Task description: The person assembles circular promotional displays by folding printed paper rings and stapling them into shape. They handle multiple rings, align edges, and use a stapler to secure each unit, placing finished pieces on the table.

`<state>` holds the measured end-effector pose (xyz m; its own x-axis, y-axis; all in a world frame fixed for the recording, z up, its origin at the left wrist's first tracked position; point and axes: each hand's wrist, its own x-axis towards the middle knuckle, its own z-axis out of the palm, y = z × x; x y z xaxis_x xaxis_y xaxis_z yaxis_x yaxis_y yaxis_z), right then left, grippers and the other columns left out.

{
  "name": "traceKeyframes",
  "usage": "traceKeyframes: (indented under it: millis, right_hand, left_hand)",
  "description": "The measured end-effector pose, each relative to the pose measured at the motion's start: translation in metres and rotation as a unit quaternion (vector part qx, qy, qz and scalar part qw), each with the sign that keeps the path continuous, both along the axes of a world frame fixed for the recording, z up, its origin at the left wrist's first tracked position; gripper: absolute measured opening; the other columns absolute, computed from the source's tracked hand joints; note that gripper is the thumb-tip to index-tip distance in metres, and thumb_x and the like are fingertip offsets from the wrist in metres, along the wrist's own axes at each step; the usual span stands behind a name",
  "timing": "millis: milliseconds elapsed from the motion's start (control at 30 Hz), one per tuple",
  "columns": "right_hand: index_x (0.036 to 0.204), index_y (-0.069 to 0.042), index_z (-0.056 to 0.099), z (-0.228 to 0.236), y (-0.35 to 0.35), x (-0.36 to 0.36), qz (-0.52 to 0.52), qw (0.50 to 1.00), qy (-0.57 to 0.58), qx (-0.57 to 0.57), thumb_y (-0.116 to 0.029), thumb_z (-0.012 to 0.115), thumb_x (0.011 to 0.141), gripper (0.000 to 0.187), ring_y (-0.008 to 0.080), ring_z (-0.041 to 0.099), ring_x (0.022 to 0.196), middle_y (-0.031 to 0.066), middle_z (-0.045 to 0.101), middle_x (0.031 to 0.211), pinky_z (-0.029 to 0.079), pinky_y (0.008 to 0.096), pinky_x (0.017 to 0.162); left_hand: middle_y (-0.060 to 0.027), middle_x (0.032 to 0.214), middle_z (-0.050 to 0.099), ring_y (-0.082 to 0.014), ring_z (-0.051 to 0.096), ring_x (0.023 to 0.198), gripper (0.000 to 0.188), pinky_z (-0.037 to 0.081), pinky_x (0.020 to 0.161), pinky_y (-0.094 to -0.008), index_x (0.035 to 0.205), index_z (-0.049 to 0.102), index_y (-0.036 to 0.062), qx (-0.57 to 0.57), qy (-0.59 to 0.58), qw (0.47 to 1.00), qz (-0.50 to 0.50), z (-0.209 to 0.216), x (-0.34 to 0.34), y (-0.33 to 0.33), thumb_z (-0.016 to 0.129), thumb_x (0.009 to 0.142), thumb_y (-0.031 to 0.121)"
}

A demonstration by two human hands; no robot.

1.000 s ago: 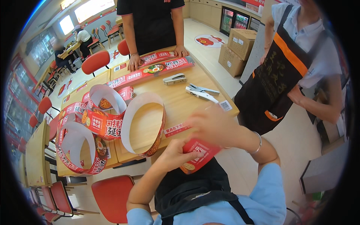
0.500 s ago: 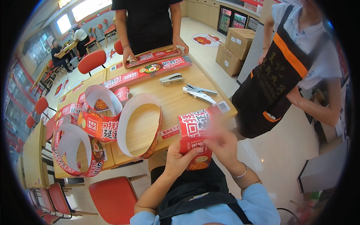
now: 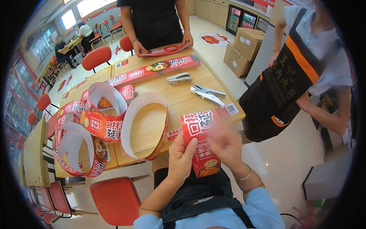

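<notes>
A red printed paper strip [image 3: 206,158] is in front of my body above the table's near edge, its lower end hanging over my dark apron. My left hand [image 3: 182,154] is closed on the strip's left edge, thumb lying on the printed face. At the strip's right edge is my right hand [image 3: 228,149], its fingers curled against the paper; their tips are partly blurred. Beyond lie a white stapler [image 3: 207,94] and a grey stapler [image 3: 179,78]. Several strips bent into rings, such as a large paper ring [image 3: 163,131], stand to the left.
Flat red strips [image 3: 152,68] lie across the wooden table [image 3: 152,89]. Opposite, a co-worker's hands [image 3: 140,47] hold more strips. Another person in a black apron [image 3: 280,87] stands at the right. A red chair [image 3: 114,200] is near left; cardboard boxes [image 3: 244,45] stand behind.
The strip in my hands is turned, showing more of its lower printed part. My hands stay close to it. The co-worker opposite has shifted the held strips slightly. The view has swung a little.
</notes>
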<state>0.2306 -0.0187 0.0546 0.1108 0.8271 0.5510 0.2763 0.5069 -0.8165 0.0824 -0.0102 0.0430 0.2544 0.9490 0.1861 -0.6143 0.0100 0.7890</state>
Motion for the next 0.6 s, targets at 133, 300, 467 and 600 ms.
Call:
traceKeyframes:
  millis: [133,300,467,600]
  right_hand:
    - [0.079,-0.004,0.057,0.0047,0.0033,-0.0031,0.009,1.000,0.025,0.011,0.002,0.070,0.078,0.014,0.0100,0.057,0.073,0.0036,0.061,0.082,0.043,0.0224,0.063]
    - [0.080,-0.003,0.056,0.0037,0.0009,-0.0008,0.008,0.999,0.028,-0.014,0.003,0.069,0.078,0.015,0.0084,0.056,0.076,0.0044,0.061,0.084,0.043,0.0214,0.064]
    - [0.080,-0.002,0.055,0.0007,0.0029,-0.0029,0.017,0.998,0.067,-0.004,0.005,0.068,0.079,0.015,0.0083,0.055,0.075,0.0046,0.060,0.084,0.043,0.0217,0.065]
    - [0.080,-0.002,0.055,0.0010,0.0033,-0.0034,0.020,0.998,0.064,0.003,0.005,0.068,0.079,0.015,0.0081,0.055,0.075,0.0043,0.059,0.083,0.043,0.0215,0.065]
  left_hand:
    - [-0.0071,0.120,0.062,-0.0113,0.059,0.105,0.035,0.048,0.092,-0.0277,0.132,0.047,0.0007,-0.006,-0.005,1.000,-0.004,-0.0002,0.0005,0.0019,0.052,0.098,0.007]
    - [-0.0070,0.120,0.062,-0.0113,0.059,0.106,0.036,0.048,0.092,-0.0276,0.133,0.047,0.0010,0.001,0.011,1.000,-0.005,-0.0007,-0.0005,0.0017,0.053,0.098,0.007]
    - [-0.0072,0.122,0.061,-0.0117,0.058,0.107,0.038,0.047,0.094,-0.0280,0.134,0.046,0.0011,0.003,0.012,1.000,-0.007,-0.0010,0.0010,0.0024,0.054,0.097,0.007]
    - [-0.0072,0.123,0.061,-0.0121,0.058,0.108,0.038,0.046,0.095,-0.0284,0.134,0.046,0.0011,0.006,0.017,1.000,-0.007,-0.0018,0.0009,0.0025,0.054,0.097,0.007]
